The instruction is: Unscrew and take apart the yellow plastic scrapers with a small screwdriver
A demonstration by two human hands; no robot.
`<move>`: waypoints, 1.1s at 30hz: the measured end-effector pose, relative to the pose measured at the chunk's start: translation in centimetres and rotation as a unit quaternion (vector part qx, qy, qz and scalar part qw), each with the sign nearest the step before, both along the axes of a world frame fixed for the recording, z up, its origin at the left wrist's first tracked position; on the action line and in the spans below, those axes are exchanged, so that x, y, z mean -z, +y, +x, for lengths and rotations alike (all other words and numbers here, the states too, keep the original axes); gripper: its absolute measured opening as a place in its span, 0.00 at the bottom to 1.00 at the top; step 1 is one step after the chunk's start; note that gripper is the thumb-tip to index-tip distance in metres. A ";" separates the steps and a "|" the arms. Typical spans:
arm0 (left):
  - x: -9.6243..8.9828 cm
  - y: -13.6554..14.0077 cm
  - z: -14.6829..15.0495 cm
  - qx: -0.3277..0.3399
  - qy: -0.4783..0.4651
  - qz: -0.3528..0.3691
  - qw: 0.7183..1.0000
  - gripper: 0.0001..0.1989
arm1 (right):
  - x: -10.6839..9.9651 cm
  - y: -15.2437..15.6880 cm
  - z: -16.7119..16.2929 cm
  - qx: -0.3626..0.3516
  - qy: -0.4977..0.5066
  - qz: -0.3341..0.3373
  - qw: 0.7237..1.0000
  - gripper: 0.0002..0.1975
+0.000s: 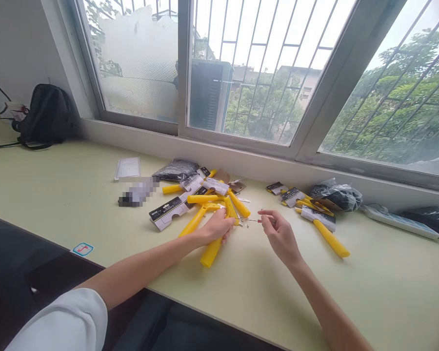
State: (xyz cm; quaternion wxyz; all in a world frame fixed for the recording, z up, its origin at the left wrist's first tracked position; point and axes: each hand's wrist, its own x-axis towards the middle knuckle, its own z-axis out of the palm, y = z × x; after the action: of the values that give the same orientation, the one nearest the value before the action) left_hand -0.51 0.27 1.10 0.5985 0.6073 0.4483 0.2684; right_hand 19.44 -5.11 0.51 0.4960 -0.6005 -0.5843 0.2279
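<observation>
**At the window bench: yellow frame pinned, thin tool brought to its joint**

Nearest the camera, both bare forearms are reaching out over the pale green tabletop (58, 195). The left hand (216, 227) is pressing down on a yellow plastic Y-shaped handle frame (208, 222), fingers curled closed around its arm, apparently pinning it so it cannot slide. The right hand (280, 235) is pinching a thin metal-shafted tool with a small red grip (258, 221) between thumb and fingertips, the other fingers loosely bent; the shaft is pointing left toward the frame's joint, just beside the left fingers. Whether the tip is touching the frame I cannot tell.

Further out, more yellow handles with printed card labels (205, 192) are lying piled beyond the left hand, and a second smaller group (316, 217) is lying to the right, each beside a crumpled black plastic bag (335, 194). A white power strip (398, 220) is lying farther right. Far left, a black backpack (46, 117) is leaning against the wall under the barred window (263, 73).
</observation>
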 end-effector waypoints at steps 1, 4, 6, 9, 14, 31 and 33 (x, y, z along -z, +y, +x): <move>0.0 0.0 0.0 -0.001 0.001 -0.001 1.000 0.09 | -0.1 0.0 0.0 -0.007 -0.002 0.002 1.000 0.21; -0.1 0.0 -0.1 -0.001 -0.001 0.001 1.000 0.09 | -0.3 -0.1 -0.2 -0.009 -0.021 0.002 1.000 0.20; 0.0 0.0 -0.1 0.001 -0.003 0.004 1.000 0.08 | -0.3 -0.2 -0.2 0.003 -0.034 -0.007 0.999 0.21; 0.2 0.1 -0.1 0.004 -0.003 0.004 1.000 0.09 | -0.1 -0.3 -0.1 0.010 -0.040 -0.020 0.999 0.23; 0.5 0.2 -0.1 0.006 -0.010 0.005 1.000 0.10 | -0.2 -0.3 -0.3 -0.019 -0.028 0.008 0.999 0.20; 0.5 0.4 -0.2 0.008 -0.017 0.009 1.000 0.10 | -0.1 -0.2 -0.4 -0.012 -0.018 0.022 1.000 0.18; 0.6 0.4 -0.2 0.010 -0.016 0.010 1.000 0.10 | -0.1 -0.2 -0.5 -0.006 -0.019 0.018 1.000 0.18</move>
State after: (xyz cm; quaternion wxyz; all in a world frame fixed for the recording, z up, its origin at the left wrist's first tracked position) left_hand -0.76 0.70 0.53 0.6023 0.6131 0.4301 0.2764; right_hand 18.93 -5.30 0.58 0.4941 -0.5920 -0.6015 0.2088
